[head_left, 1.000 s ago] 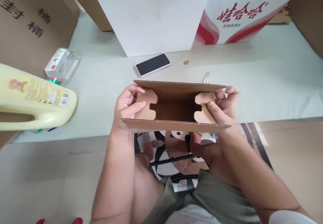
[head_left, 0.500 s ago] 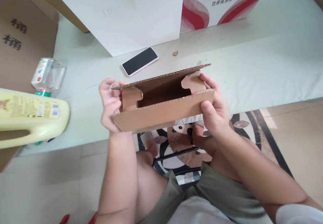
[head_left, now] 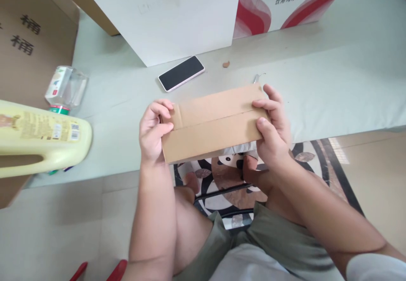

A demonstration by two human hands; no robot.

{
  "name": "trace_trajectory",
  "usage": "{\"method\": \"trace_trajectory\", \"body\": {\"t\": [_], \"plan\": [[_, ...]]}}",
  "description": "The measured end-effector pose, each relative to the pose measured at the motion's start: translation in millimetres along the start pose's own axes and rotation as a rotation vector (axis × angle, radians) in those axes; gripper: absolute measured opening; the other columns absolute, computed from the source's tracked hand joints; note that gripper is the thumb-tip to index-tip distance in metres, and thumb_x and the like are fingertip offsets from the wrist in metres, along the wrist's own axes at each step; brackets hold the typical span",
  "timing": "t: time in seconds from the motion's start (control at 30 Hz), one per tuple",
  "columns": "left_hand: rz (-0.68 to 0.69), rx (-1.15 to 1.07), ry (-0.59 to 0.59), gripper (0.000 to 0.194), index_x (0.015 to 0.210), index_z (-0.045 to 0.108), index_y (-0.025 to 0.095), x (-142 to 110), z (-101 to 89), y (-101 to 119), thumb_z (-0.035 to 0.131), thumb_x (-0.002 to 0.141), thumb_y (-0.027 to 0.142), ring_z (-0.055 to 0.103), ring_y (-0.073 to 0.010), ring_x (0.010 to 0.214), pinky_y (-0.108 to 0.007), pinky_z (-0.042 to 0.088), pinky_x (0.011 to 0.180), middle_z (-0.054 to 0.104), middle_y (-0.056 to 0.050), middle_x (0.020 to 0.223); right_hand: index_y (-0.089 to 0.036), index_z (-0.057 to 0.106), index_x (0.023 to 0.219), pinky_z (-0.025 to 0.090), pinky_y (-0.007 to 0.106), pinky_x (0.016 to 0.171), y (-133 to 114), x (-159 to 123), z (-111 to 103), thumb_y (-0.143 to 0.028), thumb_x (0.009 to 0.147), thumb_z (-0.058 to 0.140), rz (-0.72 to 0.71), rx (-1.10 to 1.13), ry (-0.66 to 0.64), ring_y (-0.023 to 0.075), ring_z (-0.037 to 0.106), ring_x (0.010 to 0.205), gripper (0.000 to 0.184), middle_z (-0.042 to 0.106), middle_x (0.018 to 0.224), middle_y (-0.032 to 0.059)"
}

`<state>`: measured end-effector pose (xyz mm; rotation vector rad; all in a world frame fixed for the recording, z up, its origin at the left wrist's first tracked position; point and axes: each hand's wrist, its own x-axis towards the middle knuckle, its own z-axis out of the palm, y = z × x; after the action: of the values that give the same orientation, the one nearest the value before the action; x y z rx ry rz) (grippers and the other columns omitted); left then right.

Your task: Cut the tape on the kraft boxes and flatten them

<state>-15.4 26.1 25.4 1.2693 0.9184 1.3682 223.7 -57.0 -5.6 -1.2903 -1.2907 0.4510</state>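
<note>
A small brown cardboard box (head_left: pixel 212 124) is held between my two hands above the table's front edge. Its long flaps lie folded over the opening, meeting in a thin seam, so the inside is hidden. My left hand (head_left: pixel 154 131) grips the left end, thumb on the front flap and fingers curled at the seam and back corner. At the other end my right hand (head_left: pixel 274 124) is closed on the box, thumb on the front panel and fingertips on the top flap. Behind the box a smartphone (head_left: pixel 182 74) lies on the table.
The cloth-covered table (head_left: pixel 333 78) bears a white carton (head_left: pixel 168 15) and a red-and-white carton (head_left: pixel 285 8) at the back. On the left are a yellow jug (head_left: pixel 74 133), a clear plastic bottle (head_left: pixel 68 87) and a large brown carton (head_left: pixel 19 69). A brown scrap (head_left: pixel 226 64) lies near the phone.
The box stood open with its end flaps showing; now its long flaps are closed over the top. My left hand's fingers have moved from the outside end onto the top. The view has shifted slightly.
</note>
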Motion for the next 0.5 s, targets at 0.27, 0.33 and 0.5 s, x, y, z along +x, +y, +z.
{"method": "trace_trajectory", "body": {"t": [0.27, 0.33, 0.5], "plan": [[0.032, 0.199, -0.086, 0.03, 0.077, 0.077, 0.026, -2.4, -9.8, 2.9, 0.085, 0.068, 0.053, 0.057, -0.0281, 0.109, -0.047, 0.046, 0.11, 0.063, -0.008, 0.104, -0.036, 0.063, 0.121, 0.027, 0.063, 0.13, 3.0, 4.0, -0.8, -0.058, 0.096, 0.047, 0.0, 0.026, -0.019, 0.0321, 0.037, 0.155, 0.037, 0.05, 0.157, 0.0029], [0.011, 0.241, -0.099, 0.03, 0.08, 0.08, 0.026, -2.5, -13.2, 5.7, 0.085, 0.068, 0.053, 0.057, -0.0306, 0.119, -0.048, 0.045, 0.113, 0.067, -0.009, 0.11, -0.039, 0.057, 0.134, 0.028, 0.062, 0.13, 11.0, 4.8, -1.5, -0.07, 0.093, 0.046, -0.013, 0.07, -0.055, 0.0325, 0.035, 0.157, 0.053, 0.046, 0.16, 0.0025], [0.014, 0.223, -0.033, 0.03, 0.081, 0.081, 0.027, 3.3, -37.0, -4.1, 0.086, 0.068, 0.053, 0.058, -0.0336, 0.127, -0.052, 0.042, 0.116, 0.073, -0.006, 0.117, -0.04, 0.038, 0.151, 0.034, 0.058, 0.128, 30.3, 6.0, -3.1, -0.091, 0.081, 0.041, 0.015, 0.184, -0.094, 0.0316, 0.036, 0.157, 0.087, 0.036, 0.167, 0.004]]}}
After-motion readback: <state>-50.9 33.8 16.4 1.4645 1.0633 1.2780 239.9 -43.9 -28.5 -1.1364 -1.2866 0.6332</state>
